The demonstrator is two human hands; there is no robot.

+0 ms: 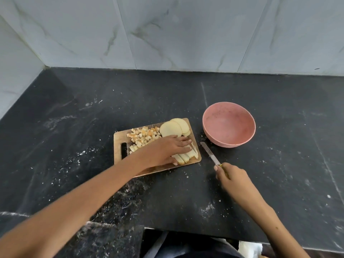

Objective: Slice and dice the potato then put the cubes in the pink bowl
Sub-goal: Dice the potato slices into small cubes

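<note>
Left hand flat, fingers straight, pressing potato strips on my cutting board | right hand grips knife beside board | pink bowl holds no cubes

Your counter is black stone flecked with white specks and pale smears. Behind it, at twelve o'clock, the wall tiles are pale grey-white with faint greenish-grey marble veins. Your chopping board is light tan wood. On it, the potato cubes are cream with orange-brown edges, the round slices at two o'clock from them pale yellow, the strips off-white. The bowl, at three o'clock from the board, is dusty pink. Your knife has a silvery blade, with yellow at the handle.
</note>
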